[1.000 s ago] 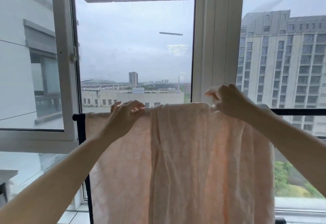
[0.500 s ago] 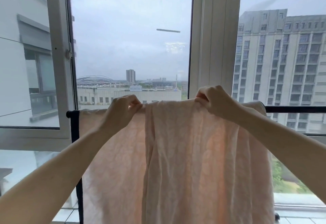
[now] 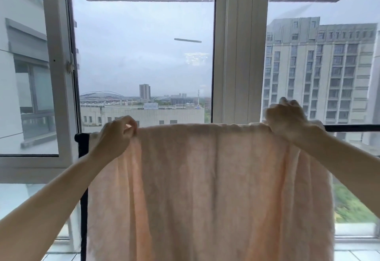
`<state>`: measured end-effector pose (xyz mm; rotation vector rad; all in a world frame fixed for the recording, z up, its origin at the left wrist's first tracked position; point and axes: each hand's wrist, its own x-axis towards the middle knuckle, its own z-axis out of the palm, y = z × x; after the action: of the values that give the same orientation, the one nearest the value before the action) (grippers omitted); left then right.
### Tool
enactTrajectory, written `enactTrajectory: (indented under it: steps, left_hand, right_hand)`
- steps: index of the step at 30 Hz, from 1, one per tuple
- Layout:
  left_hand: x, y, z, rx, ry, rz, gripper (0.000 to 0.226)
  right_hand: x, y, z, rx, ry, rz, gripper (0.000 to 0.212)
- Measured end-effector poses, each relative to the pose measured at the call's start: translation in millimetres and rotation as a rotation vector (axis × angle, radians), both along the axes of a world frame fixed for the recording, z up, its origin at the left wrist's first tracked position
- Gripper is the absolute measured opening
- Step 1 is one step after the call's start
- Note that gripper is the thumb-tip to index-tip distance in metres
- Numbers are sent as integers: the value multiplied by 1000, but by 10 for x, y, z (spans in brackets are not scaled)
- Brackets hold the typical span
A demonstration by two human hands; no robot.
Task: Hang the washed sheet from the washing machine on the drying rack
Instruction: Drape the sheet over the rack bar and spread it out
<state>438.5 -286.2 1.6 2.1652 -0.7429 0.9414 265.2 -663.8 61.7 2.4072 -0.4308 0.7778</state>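
Observation:
A pale pink sheet [image 3: 205, 188] hangs over the black top bar of the drying rack [image 3: 353, 128], spread wide and falling below the frame. My left hand [image 3: 117, 135] pinches the sheet's top edge near the rack's left corner. At the right end of the fold, my right hand [image 3: 287, 117] grips the cloth on the bar. The rack's black left post [image 3: 83, 199] shows beside the cloth. The washing machine is out of view.
Tall windows with white frames [image 3: 238, 55] stand right behind the rack. An open window sash [image 3: 59, 75] sits at the left. Buildings and grey sky lie outside. Pale floor tiles [image 3: 59, 255] show at the bottom left.
My right hand has slid right along the bar, pulling the bunched fold flat, so the sheet now lies spread across the rack. My left hand has stayed near the left corner.

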Motion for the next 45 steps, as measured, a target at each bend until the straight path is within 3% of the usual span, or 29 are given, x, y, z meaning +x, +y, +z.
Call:
enactTrajectory:
  steps: [2, 4, 9, 13, 15, 18, 19, 21, 25, 28, 36, 45]
  left_hand:
    - [-84, -163, 38, 28, 0, -103, 15]
    - [-168, -292, 75, 32, 1, -162, 16]
    - [-157, -249, 91, 2, 48, -204, 10]
    - [-55, -46, -8, -2, 76, -143, 15]
    - [-23, 15, -48, 36, 97, -146, 16]
    - [-30, -10, -26, 29, 93, -126, 16]
    - [-48, -56, -12, 35, 84, -129, 17]
    - [-98, -159, 9, 48, 70, -149, 19]
    - [-158, -220, 15, 44, 52, -178, 21]
    - [-164, -189, 11, 25, 49, -162, 21]
    - [-204, -187, -11, -110, 16, -128, 13]
    - [-139, -200, -90, -97, 14, -96, 8]
  right_hand:
    - [120, 202, -80, 80, -46, 346, 14]
    - [224, 452, -187, 305, -16, 655, 20]
    - [409, 680, -293, 504, -142, 893, 12]
    - [393, 462, -313, 378, -221, 813, 8]
    - [357, 199, -296, 301, -243, 572, 11]
    - [178, 43, -123, 289, -269, 37, 8]
    - [143, 83, -96, 290, -276, -30, 7]
    - [157, 262, -94, 266, -269, 66, 7]
    - [216, 608, -248, 380, -104, 654, 18]
    - [332, 757, -327, 413, -62, 793, 21]
    - [528, 721, -358, 446, -222, 860, 2]
    - [84, -187, -410, 430, -304, 552, 8]
